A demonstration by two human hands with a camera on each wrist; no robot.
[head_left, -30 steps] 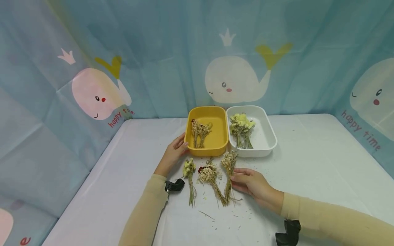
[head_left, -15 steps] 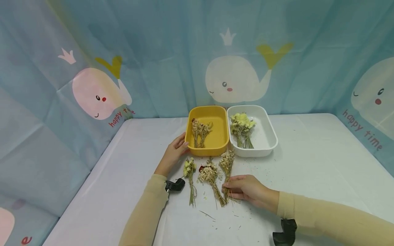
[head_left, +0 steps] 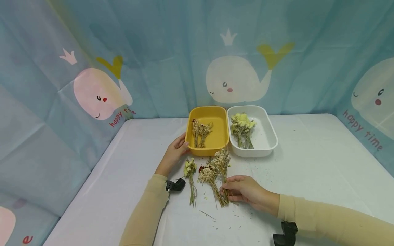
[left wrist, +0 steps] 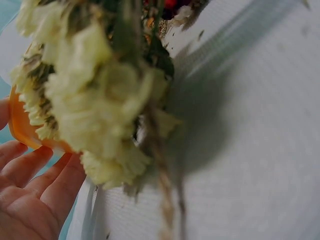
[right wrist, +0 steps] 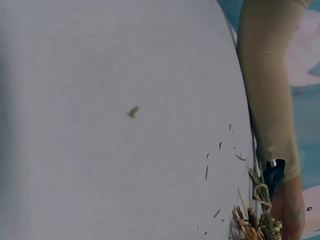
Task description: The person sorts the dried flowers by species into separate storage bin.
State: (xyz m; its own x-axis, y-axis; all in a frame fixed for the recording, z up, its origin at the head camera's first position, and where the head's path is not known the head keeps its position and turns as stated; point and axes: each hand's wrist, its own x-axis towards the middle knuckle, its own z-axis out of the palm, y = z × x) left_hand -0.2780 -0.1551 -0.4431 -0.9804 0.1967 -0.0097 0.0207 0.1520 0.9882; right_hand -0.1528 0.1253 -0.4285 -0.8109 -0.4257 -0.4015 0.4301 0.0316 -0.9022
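My right hand (head_left: 253,193) holds a dried flower bunch (head_left: 222,160) by its stems, with small pale blossoms pointing toward the trays. Just left of it, and overlapping it, lies a cream bunch (head_left: 208,175) with a dark red flower. A small yellow bunch (head_left: 190,167), tied with twine, lies farther left; its blurred yellow blossoms (left wrist: 100,95) fill much of the left wrist view. My left hand (head_left: 173,154) rests against the left side of the yellow tray (head_left: 221,151), its fingers (left wrist: 62,187) fairly straight. In the right wrist view, stem ends (right wrist: 255,222) show at the bottom.
Several dried bunches (head_left: 201,131) lie in the yellow tray. Beside it stands a white tray (head_left: 267,150) with yellow flower bunches (head_left: 242,128). Stem bits (head_left: 207,214) litter the white tabletop (head_left: 314,164). A blue whale-print curtain (head_left: 166,68) hangs behind.
My right hand has moved left and slightly nearer, and the bunch it holds has shifted left until it overlaps the cream bunch. The left hand and both trays have stayed put.
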